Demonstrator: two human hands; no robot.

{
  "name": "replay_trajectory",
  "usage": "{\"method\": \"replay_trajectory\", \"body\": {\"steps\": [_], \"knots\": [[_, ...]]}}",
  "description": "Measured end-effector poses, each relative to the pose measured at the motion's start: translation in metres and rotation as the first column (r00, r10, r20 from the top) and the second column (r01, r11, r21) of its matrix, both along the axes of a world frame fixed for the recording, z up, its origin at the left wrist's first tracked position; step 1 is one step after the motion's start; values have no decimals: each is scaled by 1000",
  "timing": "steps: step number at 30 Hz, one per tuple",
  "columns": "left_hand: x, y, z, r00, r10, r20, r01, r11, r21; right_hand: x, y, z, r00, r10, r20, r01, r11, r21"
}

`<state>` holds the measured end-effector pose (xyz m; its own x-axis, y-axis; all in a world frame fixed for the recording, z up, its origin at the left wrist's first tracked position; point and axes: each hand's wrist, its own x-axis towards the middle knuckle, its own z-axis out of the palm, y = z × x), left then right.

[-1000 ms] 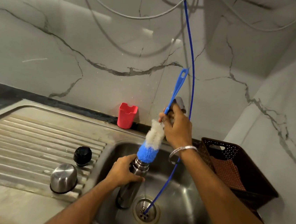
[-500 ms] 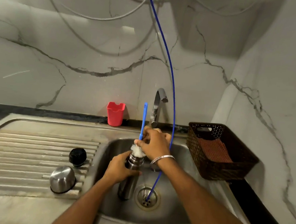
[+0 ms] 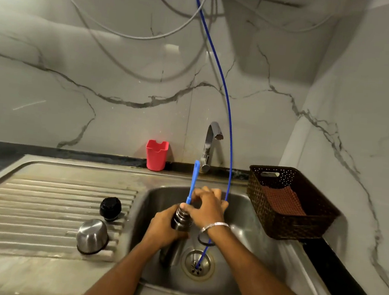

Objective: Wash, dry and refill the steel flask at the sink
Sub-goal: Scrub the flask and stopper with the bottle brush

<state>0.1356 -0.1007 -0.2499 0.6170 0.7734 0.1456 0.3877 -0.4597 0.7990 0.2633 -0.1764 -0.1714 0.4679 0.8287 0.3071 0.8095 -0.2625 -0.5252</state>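
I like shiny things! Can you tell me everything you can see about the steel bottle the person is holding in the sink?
The steel flask is a dark, shiny metal bottle with a ringed neck. It stands upright in the sink basin, beside the drain, with its cap off. The left hand grips its upper body. A bottle brush is pushed down into its mouth, so only the blue handle shows, held by the right hand. Its lower part is blurred and shadowed.

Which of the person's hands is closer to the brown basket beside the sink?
The right hand. It grips the blue brush handle over the flask in the basin, on the side toward the basket. The left hand holds the flask from the far side.
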Motion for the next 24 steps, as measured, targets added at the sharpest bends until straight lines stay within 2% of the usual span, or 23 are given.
{"method": "replay_trajectory", "body": {"steps": [4, 5, 7, 8, 9, 10, 12, 14, 15, 18, 22, 24], "knots": [[1, 0, 2, 1000, -22, -12, 22, 1000, 2, -1, -5, 4, 993, -18, 116, 24, 998, -51], [2, 1, 1, 999, -30, -16, 30, 1000, 4, -3, -7, 8, 991, -24, 134, 26, 1000, -8], [3, 1, 1, 999, -35, -10, 35, 999, 0, -9, -11, 22, 992, -7, 128, -16, 984, 179], [3, 0, 1, 999, -34, -5, 35, 999, 6, -12, -13, 31, 979, 25, 205, -72, 972, 223], [4, 1, -1, 1000, -30, 2, 30, 999, 22, -14, -15, 39, 933, 46, 358, -123, 973, 195], [4, 1, -3, 1000, -21, 8, 21, 999, 30, -15, -16, 47, 839, 59, 540, -154, 979, 131], [4, 2, -4, 1000, 6, 13, -7, 999, 35, -13, -17, 62, 574, 105, 812, -145, 989, -26], [4, 3, -3, 1000, 26, 7, -26, 999, 40, -4, -17, 72, 352, 203, 913, -105, 979, -177], [4, 4, -3, 999, 36, 2, -36, 998, 47, 0, -18, 78, 280, 249, 927, -86, 969, -234], [5, 4, 0, 998, 51, -42, -48, 996, 77, 10, -20, 102, 167, 318, 933, -39, 948, -316], [5, 3, 4, 997, 58, -55, -53, 995, 90, 18, -23, 120, 79, 484, 872, -38, 875, -482], [4, 3, 5, 997, 58, -56, -53, 994, 100, 18, -25, 123, 41, 512, 858, -48, 859, -510]]}}
